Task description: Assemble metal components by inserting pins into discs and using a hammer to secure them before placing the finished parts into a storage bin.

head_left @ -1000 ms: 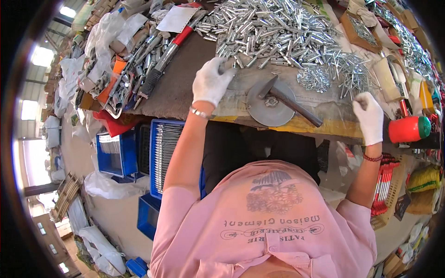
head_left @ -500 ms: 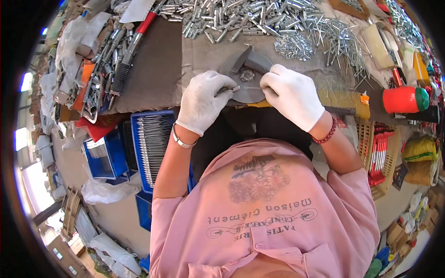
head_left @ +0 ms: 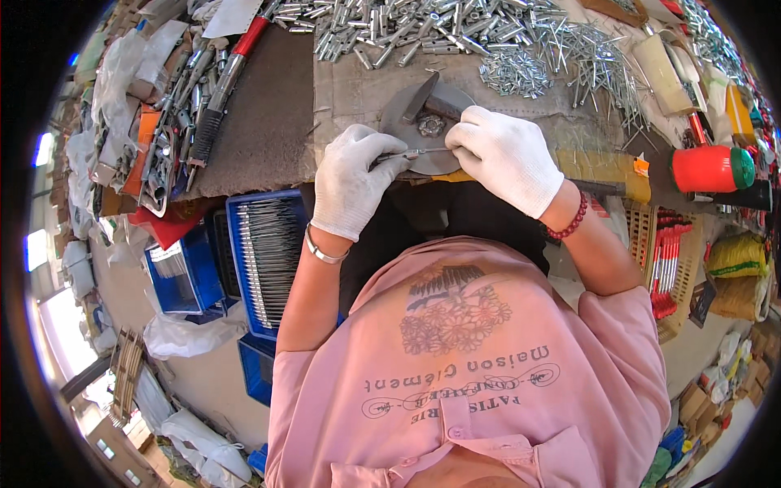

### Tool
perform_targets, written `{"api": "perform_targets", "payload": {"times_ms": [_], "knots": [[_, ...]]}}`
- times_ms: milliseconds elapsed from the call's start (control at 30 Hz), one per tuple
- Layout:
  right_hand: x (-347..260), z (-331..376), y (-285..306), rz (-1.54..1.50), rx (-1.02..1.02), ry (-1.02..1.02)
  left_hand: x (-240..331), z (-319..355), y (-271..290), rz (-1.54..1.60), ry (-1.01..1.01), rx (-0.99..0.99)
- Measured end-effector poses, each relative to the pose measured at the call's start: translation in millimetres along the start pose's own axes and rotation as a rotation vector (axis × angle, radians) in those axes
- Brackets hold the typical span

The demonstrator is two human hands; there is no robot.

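My left hand (head_left: 355, 180), in a white knit glove, pinches a short metal tube (head_left: 412, 154) at the near edge of the bench. Opposite it, my gloved right hand (head_left: 506, 156) grips a thin metal rod (head_left: 434, 150), its fingers closed. The rod's left end meets the tube; how far it goes in is too small to tell. Just beyond my fingers a hammer (head_left: 421, 96) lies on a round grey plate (head_left: 399, 110), beside a small clump of metal (head_left: 431, 125).
Loose metal sleeves (head_left: 390, 28), small pins (head_left: 512, 75) and thin rods (head_left: 602, 77) are heaped at the back. Tools (head_left: 207, 114) crowd the left. A red and green spool (head_left: 704, 169) stands right. Below the bench are a blue bin (head_left: 236, 244) of metal rods and a beige basket (head_left: 641, 236).
My right hand has shifted slightly left and toward the far side, closer to my left hand. The rod and the tube, apart or barely touching before, now meet end to end.
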State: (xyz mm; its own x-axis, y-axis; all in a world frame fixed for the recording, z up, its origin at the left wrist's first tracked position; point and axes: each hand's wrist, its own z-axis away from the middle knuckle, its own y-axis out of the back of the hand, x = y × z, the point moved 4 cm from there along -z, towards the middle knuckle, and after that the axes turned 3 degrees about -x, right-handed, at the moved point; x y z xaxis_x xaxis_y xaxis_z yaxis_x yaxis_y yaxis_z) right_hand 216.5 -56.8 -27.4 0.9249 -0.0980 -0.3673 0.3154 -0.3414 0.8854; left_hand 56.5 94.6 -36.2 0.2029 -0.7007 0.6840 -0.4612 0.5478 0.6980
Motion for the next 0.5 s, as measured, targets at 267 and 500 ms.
{"api": "perform_targets", "payload": {"times_ms": [267,500], "knots": [[-3.4,-4.1,1.1,0.016,-0.014,0.092,1.8,2.9,-0.4,0.050,0.023,0.072],[-2.9,-6.8,-6.3,0.007,0.048,0.171,-4.9,0.1,-4.0,0.152,0.003,0.038]]}}
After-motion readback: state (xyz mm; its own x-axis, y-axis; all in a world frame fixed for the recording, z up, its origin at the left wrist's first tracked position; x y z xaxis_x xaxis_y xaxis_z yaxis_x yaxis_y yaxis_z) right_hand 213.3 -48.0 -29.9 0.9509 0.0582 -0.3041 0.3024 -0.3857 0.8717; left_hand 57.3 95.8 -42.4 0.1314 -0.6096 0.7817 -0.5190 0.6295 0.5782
